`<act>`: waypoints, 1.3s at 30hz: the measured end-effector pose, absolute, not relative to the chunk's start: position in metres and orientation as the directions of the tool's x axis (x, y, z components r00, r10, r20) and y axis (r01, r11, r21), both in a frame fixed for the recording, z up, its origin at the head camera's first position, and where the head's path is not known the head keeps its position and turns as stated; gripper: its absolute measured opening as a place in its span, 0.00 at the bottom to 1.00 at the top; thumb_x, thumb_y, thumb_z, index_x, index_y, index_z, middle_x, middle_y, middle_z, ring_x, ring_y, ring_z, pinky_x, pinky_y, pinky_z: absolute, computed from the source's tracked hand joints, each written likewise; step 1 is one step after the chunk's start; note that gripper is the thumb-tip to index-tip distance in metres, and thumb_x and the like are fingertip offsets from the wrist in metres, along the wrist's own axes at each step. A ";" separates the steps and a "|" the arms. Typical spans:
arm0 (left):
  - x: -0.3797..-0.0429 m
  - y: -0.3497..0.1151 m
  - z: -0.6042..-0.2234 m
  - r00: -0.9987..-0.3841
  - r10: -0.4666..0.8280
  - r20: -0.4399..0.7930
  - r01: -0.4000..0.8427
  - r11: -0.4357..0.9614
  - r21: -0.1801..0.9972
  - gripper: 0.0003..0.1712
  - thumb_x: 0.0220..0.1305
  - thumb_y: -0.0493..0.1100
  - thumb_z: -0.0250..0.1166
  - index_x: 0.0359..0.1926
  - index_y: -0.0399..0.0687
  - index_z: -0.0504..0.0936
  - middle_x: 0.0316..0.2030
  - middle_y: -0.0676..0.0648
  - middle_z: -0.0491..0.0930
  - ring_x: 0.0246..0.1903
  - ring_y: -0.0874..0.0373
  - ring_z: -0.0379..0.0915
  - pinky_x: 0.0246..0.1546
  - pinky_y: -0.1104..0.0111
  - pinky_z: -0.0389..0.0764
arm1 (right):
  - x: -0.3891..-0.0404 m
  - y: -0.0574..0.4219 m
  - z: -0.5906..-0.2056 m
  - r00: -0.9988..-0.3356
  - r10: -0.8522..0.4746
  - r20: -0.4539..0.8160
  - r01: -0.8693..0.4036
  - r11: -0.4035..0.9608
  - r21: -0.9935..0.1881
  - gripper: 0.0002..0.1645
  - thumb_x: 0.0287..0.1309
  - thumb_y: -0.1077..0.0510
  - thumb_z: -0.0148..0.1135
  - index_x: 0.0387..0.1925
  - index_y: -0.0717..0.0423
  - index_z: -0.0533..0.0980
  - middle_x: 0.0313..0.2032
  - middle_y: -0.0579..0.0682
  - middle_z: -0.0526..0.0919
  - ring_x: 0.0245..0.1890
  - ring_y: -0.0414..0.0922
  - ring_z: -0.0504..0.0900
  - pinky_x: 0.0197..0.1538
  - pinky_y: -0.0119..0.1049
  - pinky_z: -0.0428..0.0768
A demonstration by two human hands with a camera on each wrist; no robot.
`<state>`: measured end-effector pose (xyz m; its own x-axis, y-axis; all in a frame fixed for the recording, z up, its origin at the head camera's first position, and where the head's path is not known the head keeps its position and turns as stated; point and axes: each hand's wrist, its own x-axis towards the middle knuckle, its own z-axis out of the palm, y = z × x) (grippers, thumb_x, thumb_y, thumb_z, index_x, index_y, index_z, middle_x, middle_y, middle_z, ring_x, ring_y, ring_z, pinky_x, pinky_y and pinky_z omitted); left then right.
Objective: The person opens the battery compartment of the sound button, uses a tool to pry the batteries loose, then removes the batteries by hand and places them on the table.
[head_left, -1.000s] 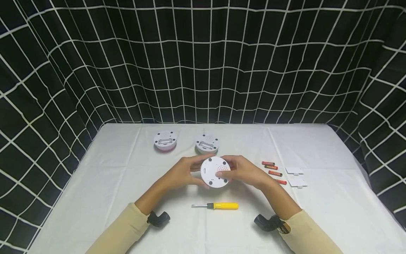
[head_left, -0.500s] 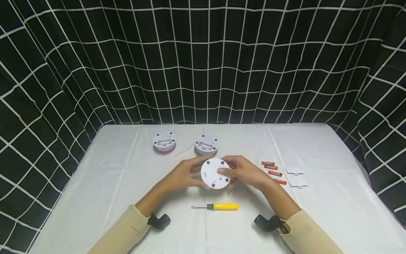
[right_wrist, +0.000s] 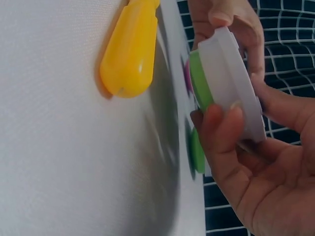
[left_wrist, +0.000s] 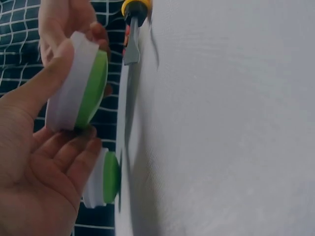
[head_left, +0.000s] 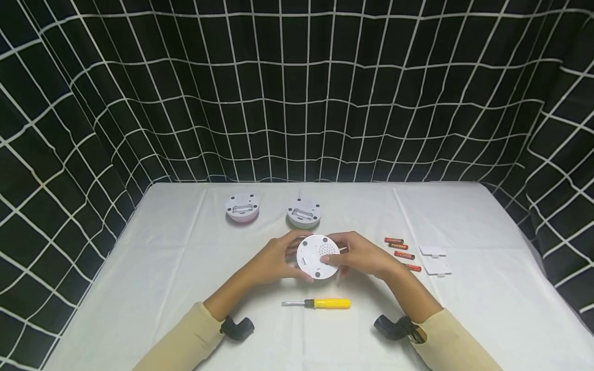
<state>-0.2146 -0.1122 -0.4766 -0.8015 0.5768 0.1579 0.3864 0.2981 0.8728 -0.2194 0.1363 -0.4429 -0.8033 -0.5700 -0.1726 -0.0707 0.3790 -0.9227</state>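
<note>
Device (head_left: 311, 256), white-and-green, held above worktop (head_left: 185, 288); my left hand (head_left: 275, 260) grips one side, right hand (head_left: 361, 253) opposite. If I loosen either grip, device might slip, drop, knock screwdriver (head_left: 320, 304).

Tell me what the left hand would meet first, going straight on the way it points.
First the round gadget the left hand holds; beyond it, probably the right hand, though depth is unclear.
</note>
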 end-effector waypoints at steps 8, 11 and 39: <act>-0.212 -0.111 -0.476 -0.801 0.586 0.125 0.389 0.350 0.852 0.55 0.45 0.45 0.84 0.72 0.45 0.66 0.69 0.46 0.72 0.68 0.57 0.68 0.69 0.67 0.70 | -0.218 0.137 -0.444 -0.823 -0.543 -0.169 -0.077 0.400 -0.913 0.25 0.61 0.60 0.70 0.56 0.67 0.77 0.42 0.54 0.82 0.29 0.44 0.81 0.28 0.38 0.84; -0.212 -0.111 -0.477 -0.799 0.592 0.103 0.382 0.367 0.849 0.55 0.45 0.46 0.84 0.72 0.45 0.65 0.69 0.46 0.72 0.68 0.57 0.68 0.69 0.67 0.69 | -0.217 0.136 -0.445 -0.820 -0.545 -0.175 -0.084 0.417 -0.905 0.24 0.61 0.60 0.70 0.56 0.68 0.78 0.42 0.54 0.83 0.29 0.44 0.80 0.29 0.38 0.84; -0.217 -0.117 -0.501 -0.763 0.640 0.086 0.330 0.272 0.904 0.57 0.44 0.42 0.85 0.73 0.54 0.63 0.69 0.50 0.71 0.69 0.60 0.67 0.69 0.71 0.68 | -0.215 0.130 -0.452 -0.832 -0.535 -0.146 -0.174 0.502 -0.847 0.34 0.65 0.57 0.68 0.68 0.67 0.70 0.53 0.60 0.81 0.24 0.48 0.81 0.31 0.40 0.82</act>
<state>-0.2174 -0.1174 -0.5006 -0.7633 0.6403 0.0860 0.3299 0.2718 0.9040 -0.2155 0.1304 -0.4522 -0.8322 -0.5349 -0.1461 -0.1744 0.5025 -0.8468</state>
